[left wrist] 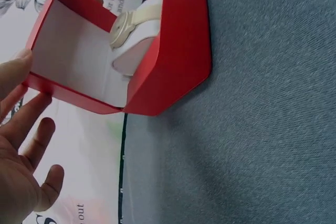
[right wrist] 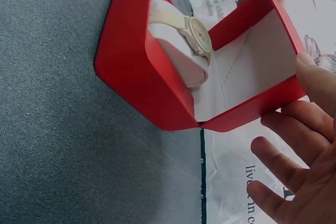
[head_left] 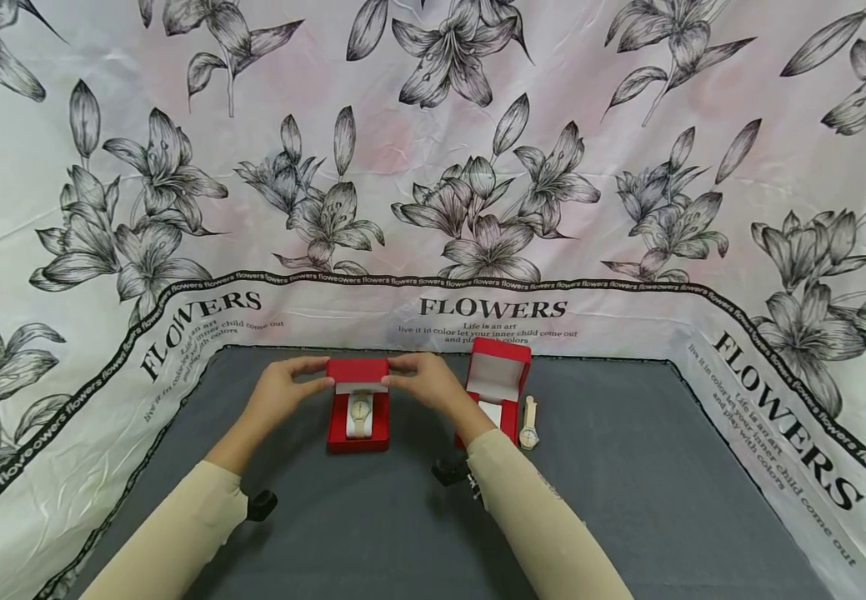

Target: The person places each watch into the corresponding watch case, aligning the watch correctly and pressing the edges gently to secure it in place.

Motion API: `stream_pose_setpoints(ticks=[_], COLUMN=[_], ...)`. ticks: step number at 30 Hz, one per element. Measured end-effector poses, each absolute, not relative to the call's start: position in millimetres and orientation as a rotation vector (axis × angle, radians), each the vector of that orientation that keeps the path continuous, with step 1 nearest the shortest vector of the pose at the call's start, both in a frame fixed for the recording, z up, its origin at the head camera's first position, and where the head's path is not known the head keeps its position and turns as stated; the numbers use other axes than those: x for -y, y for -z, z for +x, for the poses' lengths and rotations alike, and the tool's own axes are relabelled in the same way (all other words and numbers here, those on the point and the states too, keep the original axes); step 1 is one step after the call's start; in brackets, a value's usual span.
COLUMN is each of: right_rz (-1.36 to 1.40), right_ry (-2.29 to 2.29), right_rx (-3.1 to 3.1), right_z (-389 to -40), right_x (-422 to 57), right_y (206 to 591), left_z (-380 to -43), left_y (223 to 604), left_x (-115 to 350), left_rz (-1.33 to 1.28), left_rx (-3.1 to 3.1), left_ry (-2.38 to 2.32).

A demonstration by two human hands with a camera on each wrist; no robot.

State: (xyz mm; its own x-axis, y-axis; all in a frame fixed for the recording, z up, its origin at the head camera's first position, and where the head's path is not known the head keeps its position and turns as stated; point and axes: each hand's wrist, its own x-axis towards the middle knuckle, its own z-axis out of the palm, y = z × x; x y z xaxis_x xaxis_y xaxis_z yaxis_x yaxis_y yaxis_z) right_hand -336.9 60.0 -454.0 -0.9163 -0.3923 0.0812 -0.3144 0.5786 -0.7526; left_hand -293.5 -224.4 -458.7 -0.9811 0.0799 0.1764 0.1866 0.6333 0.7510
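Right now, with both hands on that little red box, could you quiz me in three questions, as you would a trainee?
1. True or false: the box on the left and the box on the right are both open.
2. The loose watch lies: a) inside a box; b) on the grey surface; c) between the boxes.
3. Fill in: the left hand and right hand hold the left box's ____.

Key: 1 true; 2 b; 3 lid.

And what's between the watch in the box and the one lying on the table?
Head view: grey tabletop right of the held red box, then the other open red box, with the right wrist crossing over its left part.
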Motion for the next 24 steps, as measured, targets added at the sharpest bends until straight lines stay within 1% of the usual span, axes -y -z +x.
stream_pose_setpoints(ticks=[7,24], right_rz=[-0.597,-0.565], right_ry=[1.253,1.257], right_rx=[-2.704,-2.802], right_z=[-331,-319], right_x=[-59,-55], right_y=[453,457], left_z=[-289,-281], left_y=[461,464], left_x=[222,219], left_rz=[-0.171,-0.162], left_rx=[2.732,2.684], left_ry=[1.296,1.301])
